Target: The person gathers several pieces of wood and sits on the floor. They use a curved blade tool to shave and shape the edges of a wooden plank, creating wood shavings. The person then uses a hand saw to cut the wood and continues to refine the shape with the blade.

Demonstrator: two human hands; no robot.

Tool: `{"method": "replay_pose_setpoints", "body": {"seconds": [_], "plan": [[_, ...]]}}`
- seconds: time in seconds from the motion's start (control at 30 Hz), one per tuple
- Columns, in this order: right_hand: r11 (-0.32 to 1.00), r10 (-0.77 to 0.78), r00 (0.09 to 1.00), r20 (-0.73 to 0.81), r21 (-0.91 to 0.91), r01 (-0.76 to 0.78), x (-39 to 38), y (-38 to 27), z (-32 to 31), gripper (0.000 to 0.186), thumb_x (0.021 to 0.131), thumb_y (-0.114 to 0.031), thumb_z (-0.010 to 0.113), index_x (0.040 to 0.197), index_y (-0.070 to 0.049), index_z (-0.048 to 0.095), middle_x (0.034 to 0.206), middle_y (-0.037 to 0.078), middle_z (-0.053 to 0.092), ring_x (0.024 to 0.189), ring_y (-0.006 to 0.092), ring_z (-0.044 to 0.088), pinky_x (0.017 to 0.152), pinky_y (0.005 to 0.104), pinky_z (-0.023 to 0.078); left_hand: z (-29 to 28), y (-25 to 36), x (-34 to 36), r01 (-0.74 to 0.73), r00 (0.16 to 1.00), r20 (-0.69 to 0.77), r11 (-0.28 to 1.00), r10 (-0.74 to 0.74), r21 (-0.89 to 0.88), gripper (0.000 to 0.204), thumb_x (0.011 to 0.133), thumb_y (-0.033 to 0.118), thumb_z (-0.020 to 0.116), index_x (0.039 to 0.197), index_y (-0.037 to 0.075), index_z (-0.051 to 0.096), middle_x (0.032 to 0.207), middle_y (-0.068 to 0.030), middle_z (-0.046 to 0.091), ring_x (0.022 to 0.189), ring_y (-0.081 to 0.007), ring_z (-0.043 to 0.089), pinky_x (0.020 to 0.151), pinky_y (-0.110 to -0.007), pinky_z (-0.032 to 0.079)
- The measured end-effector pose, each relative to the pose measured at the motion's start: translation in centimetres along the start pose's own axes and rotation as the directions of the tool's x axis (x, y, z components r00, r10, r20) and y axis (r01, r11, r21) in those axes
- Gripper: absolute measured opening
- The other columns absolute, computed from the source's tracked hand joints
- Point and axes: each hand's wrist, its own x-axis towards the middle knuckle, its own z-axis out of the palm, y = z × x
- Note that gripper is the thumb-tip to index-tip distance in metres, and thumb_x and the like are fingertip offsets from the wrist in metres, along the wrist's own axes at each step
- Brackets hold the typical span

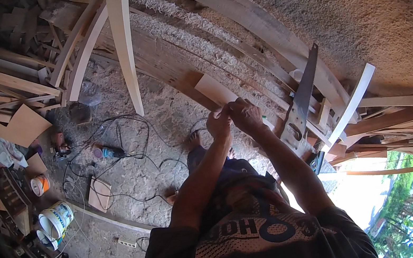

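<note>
My left hand (218, 124) and my right hand (246, 116) meet in front of me, touching at the fingers. Both are closed, fingers curled inward; whatever they may hold is too small or hidden to name. Just beyond the fingertips lies a short pale wood piece (215, 89), on or against the long planks (170, 65). Whether the fingers touch it I cannot tell. To the right of my right hand, a handsaw (303, 92) leans with its dark blade pointing away and its handle toward me.
A long pale board (124, 50) juts in from the top. Power tools (108, 151) and black cables (148, 129) lie on the dusty floor (159, 96). White buckets (55, 218) stand at left, with stacked wood (13, 86) behind. A white strip (351, 106) leans at right.
</note>
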Motion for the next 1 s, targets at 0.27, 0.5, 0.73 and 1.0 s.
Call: {"method": "replay_pose_setpoints", "body": {"seconds": [0.27, 0.5, 0.73, 1.0], "plan": [[0.993, 0.067, 0.996, -0.052, 0.101, -0.061, -2.9, 1.9, 1.8, 0.024, 0.092, -0.023, 0.065, 0.115, -0.015, 0.063, 0.103, 0.016, 0.064, 0.094, 0.0400, 0.066, 0.078, 0.0515, 0.054, 0.6, -1.2, 0.3, -0.228, 0.967, -0.078, 0.961, 0.242, 0.155, 0.031, 0.087, 0.025, 0.077, 0.100, -0.002, 0.069, 0.086, -0.0100, 0.071, 0.075, -0.0167, 0.068, 0.068, -0.030, 0.053], [0.981, -0.087, 0.987, -0.136, 0.163, 0.109, -2.4, 3.4, 2.8, 0.018, 0.094, -0.019, 0.062, 0.111, -0.015, 0.065, 0.094, 0.015, 0.064, 0.087, 0.0397, 0.067, 0.071, 0.0506, 0.055, 0.1, -1.0, -0.9, -0.272, 0.953, 0.000, 0.858, 0.302, 0.435, 0.039, 0.092, 0.037, 0.068, 0.107, 0.002, 0.071, 0.094, -0.0173, 0.073, 0.091, -0.0278, 0.072, 0.079, -0.036, 0.053], [0.984, -0.090, 0.988, -0.127, 0.143, 0.108, -2.2, 3.2, 2.9, 0.015, 0.094, -0.017, 0.061, 0.108, -0.016, 0.065, 0.091, 0.016, 0.063, 0.083, 0.0401, 0.066, 0.069, 0.0500, 0.055, 0.3, -0.8, -0.9, -0.341, 0.922, 0.013, 0.800, 0.386, 0.494, 0.033, 0.092, 0.026, 0.073, 0.109, -0.002, 0.072, 0.086, -0.0088, 0.072, 0.079, -0.0125, 0.063, 0.071, -0.030, 0.049], [0.975, -0.129, 0.980, -0.153, 0.159, 0.154, -2.0, 3.2, 2.8, 0.007, 0.093, -0.014, 0.062, 0.099, -0.013, 0.061, 0.090, 0.017, 0.062, 0.082, 0.0421, 0.064, 0.067, 0.0515, 0.053, 0.3, 0.3, -1.4, -0.384, 0.902, 0.077, 0.710, 0.425, 0.590, 0.040, 0.092, 0.040, 0.068, 0.110, 0.004, 0.070, 0.093, -0.0194, 0.071, 0.088, -0.0365, 0.070, 0.077, -0.042, 0.053]]}}
